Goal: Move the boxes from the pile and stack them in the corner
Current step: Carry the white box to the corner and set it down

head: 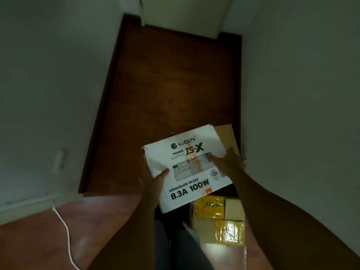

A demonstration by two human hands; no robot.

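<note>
I hold a white power supply box point(187, 164) with black and orange print, flat and face up, above the floor. My left hand point(153, 178) grips its left edge with the thumb on top. My right hand point(228, 161) grips its right edge, thumb pressed on the printed face. Under and behind the white box lies a plain brown cardboard box point(227, 135) by the right wall. Closer to me sit two cardboard boxes wrapped in yellow tape, one point(211, 208) partly hidden by the white box and the other point(228, 230) in front of it.
A dark wooden floor point(165, 84) runs forward between two pale walls to a white door point(183, 12) at the far end. A white cable point(64, 228) trails over the floor at the lower left. My leg in grey trousers point(173, 244) shows below the box.
</note>
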